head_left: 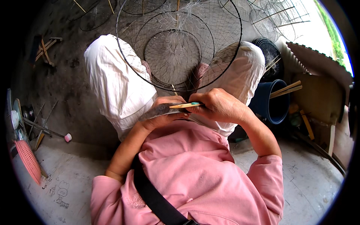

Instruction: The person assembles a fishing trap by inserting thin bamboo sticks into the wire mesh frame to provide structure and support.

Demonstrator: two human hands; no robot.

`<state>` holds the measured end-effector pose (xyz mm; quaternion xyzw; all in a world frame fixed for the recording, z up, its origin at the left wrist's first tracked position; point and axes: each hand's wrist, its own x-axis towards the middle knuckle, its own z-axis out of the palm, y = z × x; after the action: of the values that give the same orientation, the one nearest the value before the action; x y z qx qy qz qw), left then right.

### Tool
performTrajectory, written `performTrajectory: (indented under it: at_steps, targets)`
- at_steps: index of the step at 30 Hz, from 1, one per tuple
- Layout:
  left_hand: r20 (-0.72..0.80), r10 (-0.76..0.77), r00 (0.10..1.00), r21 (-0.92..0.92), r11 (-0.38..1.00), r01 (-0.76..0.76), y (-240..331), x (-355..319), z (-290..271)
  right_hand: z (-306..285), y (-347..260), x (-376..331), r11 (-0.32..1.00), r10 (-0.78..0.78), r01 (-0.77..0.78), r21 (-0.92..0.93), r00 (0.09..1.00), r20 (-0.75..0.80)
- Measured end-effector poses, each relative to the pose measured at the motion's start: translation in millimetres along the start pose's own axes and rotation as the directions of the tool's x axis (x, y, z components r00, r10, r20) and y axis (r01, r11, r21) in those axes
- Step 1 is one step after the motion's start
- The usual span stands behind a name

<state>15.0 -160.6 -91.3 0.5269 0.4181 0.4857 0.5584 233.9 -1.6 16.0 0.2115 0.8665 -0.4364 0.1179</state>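
Observation:
Both my hands meet in front of my waist. My right hand point(215, 104) is closed around the narrow end of a knife with a wide, dark, worn blade point(159, 111), which points to the left. A pale bamboo strip point(180, 106) with a bit of green on it lies along the knife at my right fingers. Behind the blade my left hand point(165, 100) is curled shut, and the blade hides most of what it holds. A thin pale stick point(174, 89) pokes up just beyond my fingers. Farther off, between my knees, stands a round net trap point(176, 48) with black hoops.
On the right, a dark blue bucket point(275, 103) holds bamboo sticks point(287, 89), beside a stack of black hoops point(268, 56). More net frames point(275, 18) lie at the far right. A pink basket point(28, 159) and a long-handled tool point(48, 129) are at the left; a small wooden stand point(45, 50) sits farther off.

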Motion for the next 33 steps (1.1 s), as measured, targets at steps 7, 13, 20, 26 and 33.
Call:
performTrajectory:
  at_steps: [7, 13, 20, 26, 33]
  targets:
    - [0.071, 0.151, 0.986, 0.044, 0.987, -0.154, -8, 3, 6, 7, 0, -14, 0.943, 0.065, -0.092, 0.321, 0.994, 0.093]
    - [-0.036, 0.075, 0.997, -0.018, 0.997, -0.076, -5, -9, -10, -55, 14, -102, 0.677, 0.152, -0.157, 0.719, 0.986, 0.072]
    - [-0.142, 0.262, 0.954, 0.441, 0.880, -0.176, 43, 4, 4, 56, 160, -175, 0.530, 0.810, 0.141, 0.836, 0.207, -0.548]
    - [-0.183, 0.470, 0.863, 0.872, 0.484, -0.079, 74, 18, 0, 298, 311, -196, 0.386, 0.923, -0.051, 0.921, 0.028, -0.385]
    - [-0.023, 0.257, 0.966, 0.897, 0.432, -0.093, 104, 52, 27, 349, 336, -190, 0.362, 0.927, -0.297, 0.884, 0.017, -0.374]
